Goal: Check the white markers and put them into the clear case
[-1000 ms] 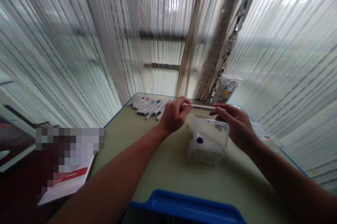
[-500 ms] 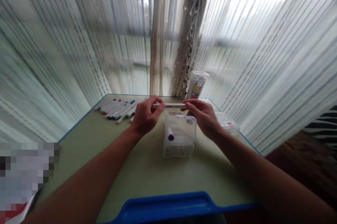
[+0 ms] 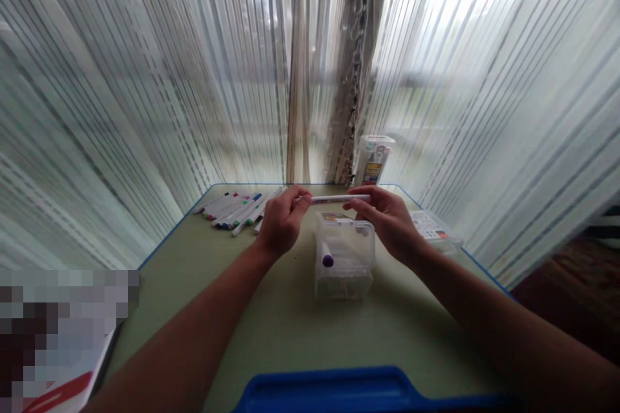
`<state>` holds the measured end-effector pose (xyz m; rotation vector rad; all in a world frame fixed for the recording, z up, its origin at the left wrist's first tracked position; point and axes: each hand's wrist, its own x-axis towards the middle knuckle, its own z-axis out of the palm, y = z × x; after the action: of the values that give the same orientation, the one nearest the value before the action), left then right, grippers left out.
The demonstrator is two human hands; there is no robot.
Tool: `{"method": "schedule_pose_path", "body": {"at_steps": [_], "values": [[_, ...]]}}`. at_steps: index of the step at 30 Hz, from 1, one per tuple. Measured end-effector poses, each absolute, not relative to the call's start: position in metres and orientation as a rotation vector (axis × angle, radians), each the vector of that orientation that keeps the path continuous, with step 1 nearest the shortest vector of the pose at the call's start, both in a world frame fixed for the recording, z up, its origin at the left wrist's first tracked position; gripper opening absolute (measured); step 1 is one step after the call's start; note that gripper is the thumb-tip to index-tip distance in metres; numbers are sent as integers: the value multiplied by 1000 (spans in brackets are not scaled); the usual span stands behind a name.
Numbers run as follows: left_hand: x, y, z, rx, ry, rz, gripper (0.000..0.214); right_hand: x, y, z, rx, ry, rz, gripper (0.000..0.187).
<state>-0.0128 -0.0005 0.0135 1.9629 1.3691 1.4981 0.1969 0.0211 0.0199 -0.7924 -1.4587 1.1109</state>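
A white marker (image 3: 334, 198) is held level above the table, lying crosswise between my hands. My left hand (image 3: 285, 216) is closed on its left end, thumb and fingers pinching it. At the other end, my right hand (image 3: 387, 219) has thumb and fingertips around the marker. Just below it stands a clear plastic box (image 3: 346, 248), with one purple-ended marker (image 3: 328, 260) showing inside it. Several white markers (image 3: 237, 211) with coloured ends lie in a loose pile to the left of my left hand.
A clear plastic case (image 3: 436, 232) with a printed label lies right of my right hand. Another labelled clear container (image 3: 374, 161) stands upright at the back, near the striped curtain (image 3: 242, 77). The green table (image 3: 285, 335) has a blue rim and a blue front tray (image 3: 329, 390).
My right fingers have loosened and shifted along the marker, so more of its right end shows. The view has turned slightly left, moving everything rightward in the picture.
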Motion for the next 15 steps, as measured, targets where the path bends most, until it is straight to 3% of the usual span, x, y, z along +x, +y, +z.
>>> {"method": "schedule_pose_path", "body": {"at_steps": [15], "values": [[-11,-5,17,1993,1442,1505,24,196,23,21,-777,-1394,1155,31]]}}
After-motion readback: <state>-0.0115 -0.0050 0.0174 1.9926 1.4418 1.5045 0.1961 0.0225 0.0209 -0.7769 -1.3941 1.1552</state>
